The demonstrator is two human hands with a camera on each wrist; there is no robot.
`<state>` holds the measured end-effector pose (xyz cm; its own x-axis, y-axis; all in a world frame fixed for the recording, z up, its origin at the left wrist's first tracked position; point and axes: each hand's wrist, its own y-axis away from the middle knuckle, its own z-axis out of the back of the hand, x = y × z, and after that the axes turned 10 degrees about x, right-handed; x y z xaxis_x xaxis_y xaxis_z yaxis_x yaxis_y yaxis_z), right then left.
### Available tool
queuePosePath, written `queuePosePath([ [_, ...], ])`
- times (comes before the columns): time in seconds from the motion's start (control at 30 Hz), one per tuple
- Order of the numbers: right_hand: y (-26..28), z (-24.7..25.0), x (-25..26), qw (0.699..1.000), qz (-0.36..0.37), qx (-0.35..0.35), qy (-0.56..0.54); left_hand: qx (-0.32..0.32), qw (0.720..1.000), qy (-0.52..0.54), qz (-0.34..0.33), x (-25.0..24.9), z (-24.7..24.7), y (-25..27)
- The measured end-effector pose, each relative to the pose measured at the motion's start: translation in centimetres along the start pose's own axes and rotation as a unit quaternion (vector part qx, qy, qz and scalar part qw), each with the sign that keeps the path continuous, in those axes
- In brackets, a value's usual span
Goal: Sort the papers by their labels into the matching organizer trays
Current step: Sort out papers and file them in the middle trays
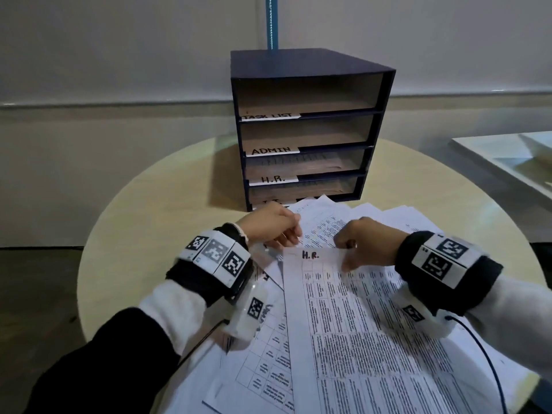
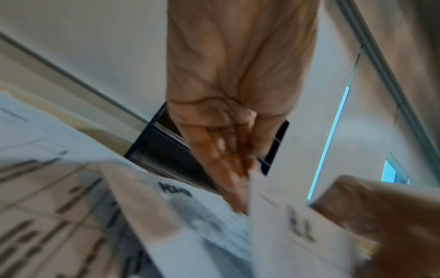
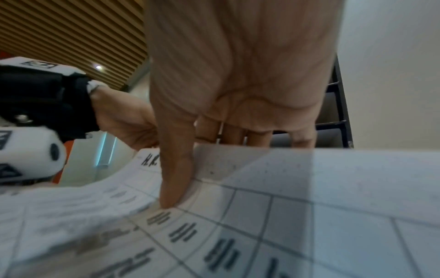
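A dark blue organizer stands at the back of the table, with trays labelled TASK LIST, ADMIN, H.R. and one half hidden below. Printed sheets lie fanned in front of it. On top is a sheet marked H.R.. My right hand pinches its top edge, thumb on the printed face and fingers behind, and the edge is lifted. My left hand is at the sheet's upper left corner, its fingers straight against the paper edge. A sheet marked ADM lies underneath.
The round light wood table has bare surface to the left and right of the organizer. A white tray-like surface sits at the far right. A blue pole rises behind the organizer. Cables run from both wrists.
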<state>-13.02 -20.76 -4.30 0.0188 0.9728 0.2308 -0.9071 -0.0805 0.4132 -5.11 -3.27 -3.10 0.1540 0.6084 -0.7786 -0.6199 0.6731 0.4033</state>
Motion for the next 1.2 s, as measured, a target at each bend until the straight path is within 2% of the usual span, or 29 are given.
queuePosePath([
  [0.03, 0.2, -0.3, -0.2, 1.0, 0.015, 0.001, 0.007, -0.025, 0.999, 0.016, 0.014, 0.3, 0.2, -0.2],
  [0.1, 0.6, -0.8, -0.2, 0.999, 0.053, 0.004, 0.012, -0.072, 0.996, -0.031, 0.051, 1.0, 0.6, -0.5],
  [0.23, 0.9, -1.6, -0.1, 0.996, 0.088, -0.004, -0.003, -0.09, 0.985, -0.101, 0.11, 1.8, 0.8, -0.9],
  [0.33, 1.3, -1.8, 0.1, 0.997, 0.08, -0.003, -0.006, -0.097, 0.978, -0.148, 0.11, 1.5, 0.7, -0.8],
  [0.4, 1.3, -1.8, 0.1, 0.997, 0.075, 0.003, -0.003, -0.076, 0.981, -0.148, 0.102, 1.3, 0.5, -0.7],
  [0.5, 1.1, -2.0, 0.2, 0.997, 0.074, 0.007, -0.002, -0.064, 0.98, -0.146, 0.123, 1.7, 0.3, -0.6],
  [0.63, 0.9, -2.3, 0.1, 0.998, 0.068, 0.011, -0.013, -0.091, 0.963, -0.177, 0.184, 2.1, 0.1, -0.2],
  [0.77, 0.6, -2.4, 0.4, 0.998, 0.057, 0.01, 0.016, -0.147, 0.958, -0.186, 0.164, 1.6, -0.6, 0.5],
  [0.93, 0.7, -2.5, 0.8, 0.998, 0.056, 0.007, 0.03, -0.048, 0.968, -0.135, 0.205, 1.8, -0.3, 0.6],
  [1.1, 1.0, -2.2, 0.8, 0.997, 0.078, -0.007, 0.018, -0.051, 0.971, -0.148, 0.181, 2.4, 0.2, 0.9],
  [1.2, 0.7, -1.9, 0.6, 0.996, 0.083, -0.029, 0.016, -0.027, 0.979, -0.128, 0.157, 2.6, 0.0, 0.9],
])
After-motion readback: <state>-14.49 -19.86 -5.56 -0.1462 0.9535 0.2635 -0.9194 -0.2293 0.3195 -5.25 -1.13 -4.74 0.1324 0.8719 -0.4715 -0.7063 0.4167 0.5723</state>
